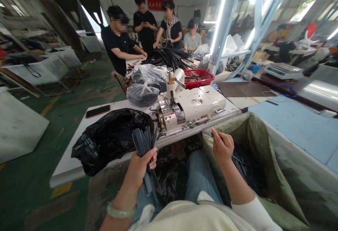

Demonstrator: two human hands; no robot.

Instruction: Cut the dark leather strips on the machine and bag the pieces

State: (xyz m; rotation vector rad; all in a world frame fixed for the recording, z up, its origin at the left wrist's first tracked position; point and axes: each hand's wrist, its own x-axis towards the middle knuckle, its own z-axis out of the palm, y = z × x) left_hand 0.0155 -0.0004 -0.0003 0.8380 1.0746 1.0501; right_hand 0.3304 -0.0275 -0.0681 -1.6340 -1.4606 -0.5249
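Observation:
My left hand (146,158) is closed around a bundle of dark grey straps (144,143), which fan out above the fist and hang below it. Fingers pinched, my right hand (223,146) is raised beside the table's front edge. A small thin piece seems to stick out of that pinch, too small to name. In front of both hands stands a cream-coloured skiving machine (190,106) with a metal feed head. A black plastic bag (105,139) lies open just left of the straps. Below my right hand, an olive-green sack (271,153) holds many dark strips (248,169).
On the white table (71,153) lie a phone (98,111) and clear bags (144,93) of dark pieces. Behind the machine sits a red basket (199,77). Several people work or stand beyond, around black straps (169,57). A scale (283,70) stands at right.

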